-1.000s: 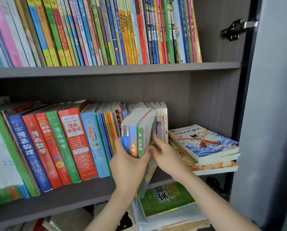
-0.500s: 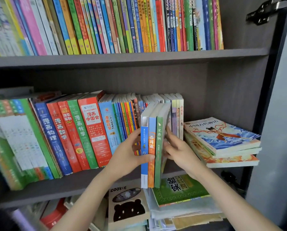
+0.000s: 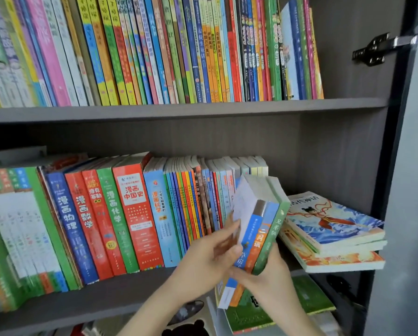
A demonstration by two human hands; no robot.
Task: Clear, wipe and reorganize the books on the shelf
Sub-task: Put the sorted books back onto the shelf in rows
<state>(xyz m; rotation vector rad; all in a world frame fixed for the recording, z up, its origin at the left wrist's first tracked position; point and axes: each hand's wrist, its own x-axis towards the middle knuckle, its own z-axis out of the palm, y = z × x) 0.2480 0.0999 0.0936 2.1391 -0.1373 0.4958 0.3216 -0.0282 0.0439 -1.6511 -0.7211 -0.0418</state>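
The left hand (image 3: 210, 258) clasps a bundle (image 3: 261, 229) of slim paperbacks, fingers half spread along its pale left cover, thumb across the spines. The right hand (image 3: 271, 275) cups the bundle's lower end from 5 o'clock, fingertips tucked out of sight. The bundle tilts toward 1 o'clock at the front of the grey matte shelf (image 3: 81, 301), between the upright row (image 3: 130, 214) of glossy spines at 9 o'clock and a flat stack (image 3: 331, 234) at 3 o'clock

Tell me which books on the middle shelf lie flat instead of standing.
The stack of paperbacks at the right end, topped by the blue wave-cover paperback; the others there stand spine-out.
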